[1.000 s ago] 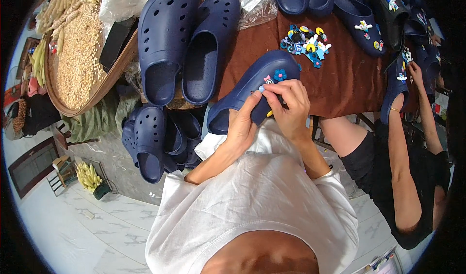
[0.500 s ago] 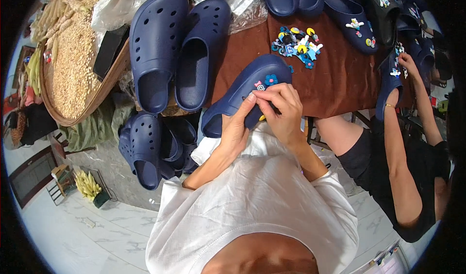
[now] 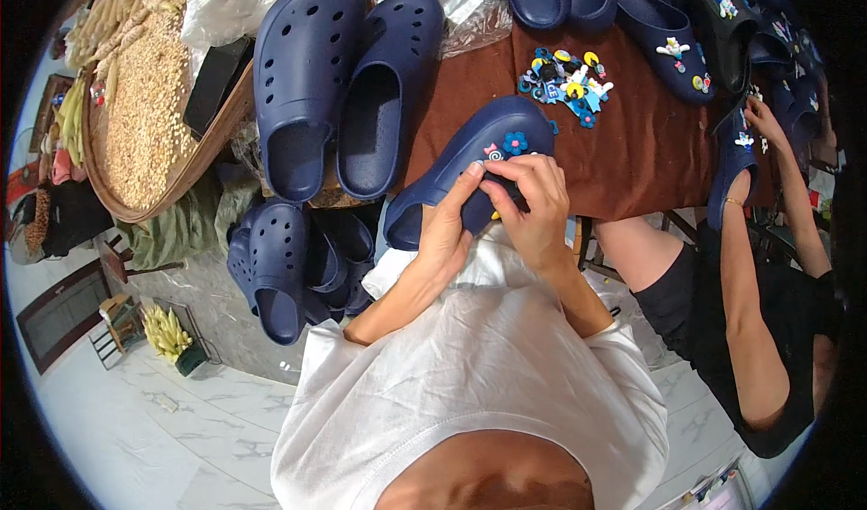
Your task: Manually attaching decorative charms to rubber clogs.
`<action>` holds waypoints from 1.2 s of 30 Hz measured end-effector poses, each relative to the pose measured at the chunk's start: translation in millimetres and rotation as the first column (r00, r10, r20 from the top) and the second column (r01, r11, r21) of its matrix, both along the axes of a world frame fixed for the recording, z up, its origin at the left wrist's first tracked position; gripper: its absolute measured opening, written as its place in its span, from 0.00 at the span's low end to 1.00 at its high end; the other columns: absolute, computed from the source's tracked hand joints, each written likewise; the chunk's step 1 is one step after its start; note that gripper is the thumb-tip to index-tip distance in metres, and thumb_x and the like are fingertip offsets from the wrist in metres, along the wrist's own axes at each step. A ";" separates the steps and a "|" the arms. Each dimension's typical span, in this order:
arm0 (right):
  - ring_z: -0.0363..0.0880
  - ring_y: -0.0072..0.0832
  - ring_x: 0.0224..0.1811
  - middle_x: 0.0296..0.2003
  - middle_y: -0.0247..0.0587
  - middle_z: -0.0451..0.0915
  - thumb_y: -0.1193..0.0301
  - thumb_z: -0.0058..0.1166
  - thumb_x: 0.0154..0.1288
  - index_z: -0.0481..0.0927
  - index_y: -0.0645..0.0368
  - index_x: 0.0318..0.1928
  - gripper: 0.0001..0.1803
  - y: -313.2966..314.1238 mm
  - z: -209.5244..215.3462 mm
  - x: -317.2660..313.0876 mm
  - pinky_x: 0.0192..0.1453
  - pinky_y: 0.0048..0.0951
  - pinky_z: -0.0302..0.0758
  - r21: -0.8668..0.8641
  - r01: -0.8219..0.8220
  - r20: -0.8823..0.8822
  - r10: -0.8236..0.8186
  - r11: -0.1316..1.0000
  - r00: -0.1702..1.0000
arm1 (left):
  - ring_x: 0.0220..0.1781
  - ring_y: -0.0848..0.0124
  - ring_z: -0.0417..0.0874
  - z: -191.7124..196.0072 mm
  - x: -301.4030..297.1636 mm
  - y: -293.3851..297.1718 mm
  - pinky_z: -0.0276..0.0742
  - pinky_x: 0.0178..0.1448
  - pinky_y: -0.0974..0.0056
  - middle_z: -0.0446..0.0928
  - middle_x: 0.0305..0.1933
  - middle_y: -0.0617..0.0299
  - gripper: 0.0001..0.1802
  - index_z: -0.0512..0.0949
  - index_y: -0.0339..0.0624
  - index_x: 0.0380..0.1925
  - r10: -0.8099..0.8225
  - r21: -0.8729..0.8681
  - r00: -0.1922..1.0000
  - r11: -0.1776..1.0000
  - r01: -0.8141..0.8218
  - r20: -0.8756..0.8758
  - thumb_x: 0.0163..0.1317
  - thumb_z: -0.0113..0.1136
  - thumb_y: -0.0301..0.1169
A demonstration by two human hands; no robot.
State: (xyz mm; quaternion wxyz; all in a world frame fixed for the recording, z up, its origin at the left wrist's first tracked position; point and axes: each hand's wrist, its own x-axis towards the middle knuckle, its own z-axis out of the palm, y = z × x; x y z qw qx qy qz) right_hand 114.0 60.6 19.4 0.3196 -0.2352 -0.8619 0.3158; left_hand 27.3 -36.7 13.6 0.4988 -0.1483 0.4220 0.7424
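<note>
My left hand (image 3: 447, 226) grips the side of a navy clog (image 3: 508, 115) in front of my chest, its thumb on the upper. The fingers of my right hand (image 3: 540, 214) are pinched together at the clog's holes; whatever lies between them is hidden. A blue flower charm (image 3: 515, 143) and a lollipop charm with a pink bow (image 3: 495, 153) sit on the upper. Part of a yellow charm (image 3: 495, 215) shows beneath my right hand. Beyond the toe, a pile of colourful charms (image 3: 573, 93) lies on a brown cloth (image 3: 650, 162).
Plain navy clogs (image 3: 302, 77) stand at the left, with more clogs (image 3: 278, 257) hanging below the table's edge. Past them is a woven tray (image 3: 135, 210) of pale kernels. At the right, a co-worker's hand (image 3: 766, 122) works on another decorated clog (image 3: 733, 171).
The whole scene has shifted slightly to the right in view. My right fingers have closed in on the clog's upper, near my left thumb, and the yellow charm is more covered.
</note>
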 end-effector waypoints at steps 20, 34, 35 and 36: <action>0.76 0.33 0.38 0.33 0.31 0.77 0.72 0.61 0.59 0.85 0.51 0.45 0.12 -1.2 -6.3 -0.2 0.43 0.37 0.67 0.034 -0.018 0.042 0.016 0.999 0.999 | 0.43 0.73 0.84 2.1 3.1 7.1 0.83 0.48 0.67 0.81 0.44 0.61 0.13 0.78 0.37 0.47 0.069 -0.045 0.989 0.996 -0.075 -0.128 0.66 0.64 0.31; 0.75 0.34 0.42 0.40 0.33 0.77 0.74 0.63 0.58 0.83 0.49 0.47 0.15 -9.3 -25.2 12.2 0.46 0.37 0.66 0.024 -0.037 -0.063 0.039 0.999 0.997 | 0.41 0.74 0.83 3.3 -1.7 7.8 0.81 0.46 0.68 0.82 0.43 0.63 0.11 0.80 0.38 0.45 0.023 -0.107 0.991 0.994 -0.037 -0.131 0.66 0.64 0.29; 0.75 0.34 0.42 0.40 0.33 0.77 0.74 0.63 0.58 0.83 0.49 0.47 0.15 -8.0 -25.6 13.5 0.46 0.37 0.66 0.022 -0.040 -0.064 0.042 0.999 0.997 | 0.41 0.74 0.83 2.3 -1.9 7.7 0.81 0.46 0.68 0.82 0.43 0.63 0.11 0.80 0.37 0.45 0.021 -0.116 0.991 0.993 -0.037 -0.130 0.65 0.64 0.29; 0.75 0.34 0.42 0.40 0.33 0.77 0.74 0.63 0.58 0.82 0.48 0.46 0.14 -6.4 -26.1 15.0 0.46 0.37 0.66 0.013 -0.054 -0.085 0.055 0.998 0.995 | 0.42 0.74 0.84 1.5 -2.0 7.9 0.81 0.47 0.68 0.82 0.43 0.62 0.11 0.80 0.37 0.45 0.020 -0.125 0.991 0.991 -0.036 -0.129 0.65 0.65 0.29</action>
